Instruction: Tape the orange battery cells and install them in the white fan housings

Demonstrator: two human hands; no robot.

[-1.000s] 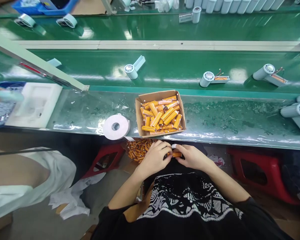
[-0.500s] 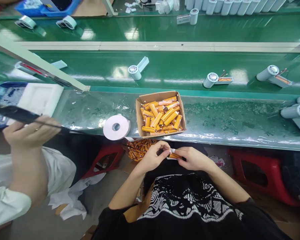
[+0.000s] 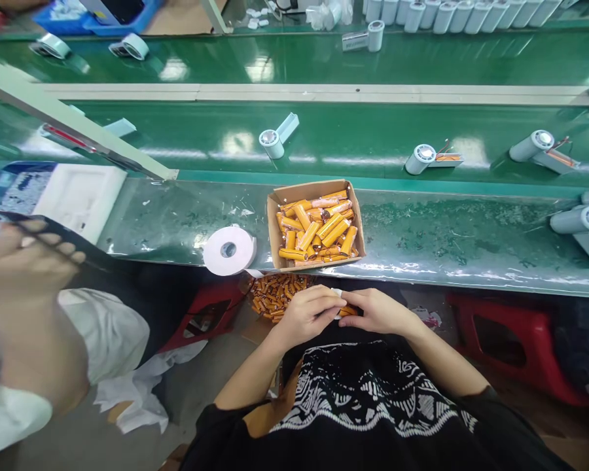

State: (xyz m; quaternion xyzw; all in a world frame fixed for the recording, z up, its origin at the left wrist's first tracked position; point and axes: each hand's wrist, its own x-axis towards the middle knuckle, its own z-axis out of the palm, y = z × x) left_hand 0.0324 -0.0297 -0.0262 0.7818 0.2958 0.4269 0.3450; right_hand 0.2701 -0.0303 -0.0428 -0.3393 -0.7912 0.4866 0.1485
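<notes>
Close to my body, just below the bench edge, my right hand point(image 3: 377, 310) is closed around an orange wrapped battery point(image 3: 347, 311), mostly covered by the fingers. My left hand point(image 3: 307, 314) meets it from the other side, fingers pinched together on a small white piece of tape point(image 3: 338, 294) at the battery. A cardboard box point(image 3: 315, 264) full of similar orange batteries stands on the bench just beyond my hands. To its left lies a roll of white tape point(image 3: 214, 254), its loose end hanging over the bench edge. More orange batteries point(image 3: 277, 294) fill a container below.
At left, a co-worker's blurred hand point(image 3: 24, 261) holds a dark tool. Light-blue fan-like cylinders with trays point(image 3: 271, 142) lie along the green conveyor point(image 3: 343, 140). A slanted metal post point(image 3: 78, 118) rises at left. Red stools point(image 3: 500, 340) stand beneath the bench.
My left fingers have come over the battery's end and closed nearer to my right hand. Units on the near belt have shifted slightly right. The co-worker's hand has moved left and down.
</notes>
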